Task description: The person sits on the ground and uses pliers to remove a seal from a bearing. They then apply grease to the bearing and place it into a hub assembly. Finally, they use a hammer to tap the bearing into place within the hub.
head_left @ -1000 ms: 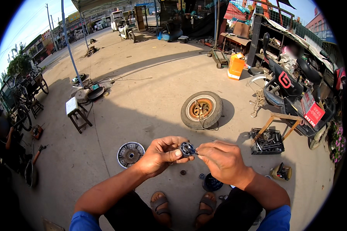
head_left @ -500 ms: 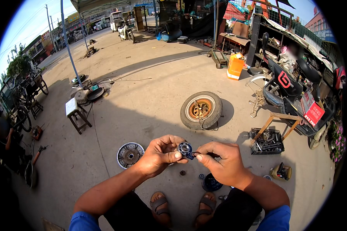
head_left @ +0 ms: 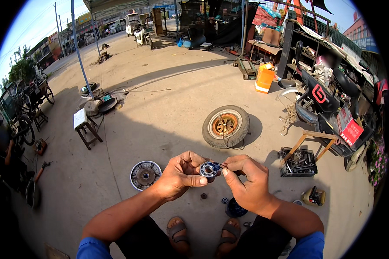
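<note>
Held up over the ground between my knees is a ball bearing (head_left: 208,169), a metal ring with dark blue grease on it. My left hand (head_left: 179,175) grips it by the edge, thumb in front and fingers curled behind. My right hand (head_left: 250,179) is closed in a pinch on a thin dark stick (head_left: 222,165), whose tip meets the bearing's upper right rim with a blob of blue grease. What the stick is exactly is too small to tell. Below my right hand a dark round tub (head_left: 236,209) stands on the ground, partly covered by that hand.
A metal wheel cover (head_left: 145,176) lies left of my hands, a tyre with a copper-wound motor hub (head_left: 226,126) ahead. To the right are a crate of tools (head_left: 299,162), a cut-open yellow container (head_left: 314,196) and a scooter (head_left: 328,99). A small stool (head_left: 86,126) stands left.
The bearing has tilted so its face shows more fully. My right hand's stick has moved from the bearing's lower right side up to its upper right rim.
</note>
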`<state>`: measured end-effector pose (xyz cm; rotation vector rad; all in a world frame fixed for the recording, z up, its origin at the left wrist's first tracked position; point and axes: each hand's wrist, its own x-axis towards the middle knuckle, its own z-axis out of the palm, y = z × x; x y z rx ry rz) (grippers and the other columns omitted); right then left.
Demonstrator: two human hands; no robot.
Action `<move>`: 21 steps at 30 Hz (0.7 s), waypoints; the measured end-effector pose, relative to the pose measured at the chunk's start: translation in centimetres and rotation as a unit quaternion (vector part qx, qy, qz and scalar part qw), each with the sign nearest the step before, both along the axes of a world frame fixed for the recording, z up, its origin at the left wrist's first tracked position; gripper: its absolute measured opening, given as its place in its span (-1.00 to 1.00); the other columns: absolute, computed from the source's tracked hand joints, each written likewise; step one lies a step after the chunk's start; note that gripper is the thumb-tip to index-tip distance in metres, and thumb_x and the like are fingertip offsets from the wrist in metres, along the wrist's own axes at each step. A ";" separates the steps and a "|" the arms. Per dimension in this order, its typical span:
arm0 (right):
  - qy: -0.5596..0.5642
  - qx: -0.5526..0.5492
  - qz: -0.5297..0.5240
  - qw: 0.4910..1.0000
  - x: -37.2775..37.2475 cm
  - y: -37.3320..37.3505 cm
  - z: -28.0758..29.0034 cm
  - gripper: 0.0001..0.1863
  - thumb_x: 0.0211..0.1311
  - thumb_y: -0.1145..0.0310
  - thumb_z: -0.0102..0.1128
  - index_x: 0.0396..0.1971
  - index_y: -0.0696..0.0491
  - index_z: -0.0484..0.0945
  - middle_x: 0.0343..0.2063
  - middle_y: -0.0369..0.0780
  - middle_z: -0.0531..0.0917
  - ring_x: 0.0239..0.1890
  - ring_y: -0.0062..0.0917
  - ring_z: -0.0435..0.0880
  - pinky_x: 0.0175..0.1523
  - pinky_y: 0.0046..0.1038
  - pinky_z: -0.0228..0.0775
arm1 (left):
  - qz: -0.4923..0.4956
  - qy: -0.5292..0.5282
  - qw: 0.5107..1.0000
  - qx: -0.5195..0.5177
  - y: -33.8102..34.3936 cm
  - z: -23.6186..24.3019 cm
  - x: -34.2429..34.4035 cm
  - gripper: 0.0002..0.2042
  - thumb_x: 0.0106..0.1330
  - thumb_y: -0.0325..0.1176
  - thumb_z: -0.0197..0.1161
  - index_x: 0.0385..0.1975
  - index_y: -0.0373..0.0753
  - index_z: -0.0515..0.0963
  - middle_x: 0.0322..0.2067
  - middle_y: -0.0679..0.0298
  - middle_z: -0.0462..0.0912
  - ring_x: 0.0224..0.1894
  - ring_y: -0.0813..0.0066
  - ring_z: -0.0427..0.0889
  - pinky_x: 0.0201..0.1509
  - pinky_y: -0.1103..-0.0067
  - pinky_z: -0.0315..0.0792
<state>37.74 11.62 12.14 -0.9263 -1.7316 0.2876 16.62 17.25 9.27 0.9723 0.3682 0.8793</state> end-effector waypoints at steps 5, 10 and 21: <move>-0.048 0.074 -0.013 0.996 -0.5 0.2 0.1 -0.83 0.05 0.67 0.36 -0.37 0.20 0.56 -0.32 -0.07 0.70 -0.31 -0.26 0.74 -0.23 -0.37 0.60 | 0.001 -0.013 1.000 -0.011 0.0 -0.2 0.0 -0.67 0.09 -0.70 0.45 -0.23 -0.26 0.47 -0.05 0.03 0.64 0.09 0.34 0.62 0.22 0.38 0.51; -0.099 0.095 -0.005 0.991 -0.4 -0.1 0.2 -0.79 -0.02 0.67 0.36 -0.33 0.21 0.60 -0.30 -0.11 0.69 -0.29 -0.27 0.73 -0.23 -0.35 0.61 | 0.009 -0.017 1.000 -0.019 0.1 -0.5 0.0 -0.67 0.09 -0.69 0.45 -0.22 -0.29 0.48 -0.05 0.02 0.65 0.00 0.33 0.67 0.10 0.40 0.58; -0.229 0.179 -0.014 0.957 0.3 -0.3 0.3 -0.78 -0.10 0.65 0.30 -0.35 0.24 0.63 -0.28 -0.16 0.65 -0.36 -0.38 0.69 -0.36 -0.42 0.58 | 0.017 -0.027 0.999 -0.028 0.4 -1.1 -0.4 -0.69 0.12 -0.66 0.44 -0.17 -0.35 0.51 -0.05 -0.01 0.68 -0.06 0.32 0.71 0.03 0.39 0.64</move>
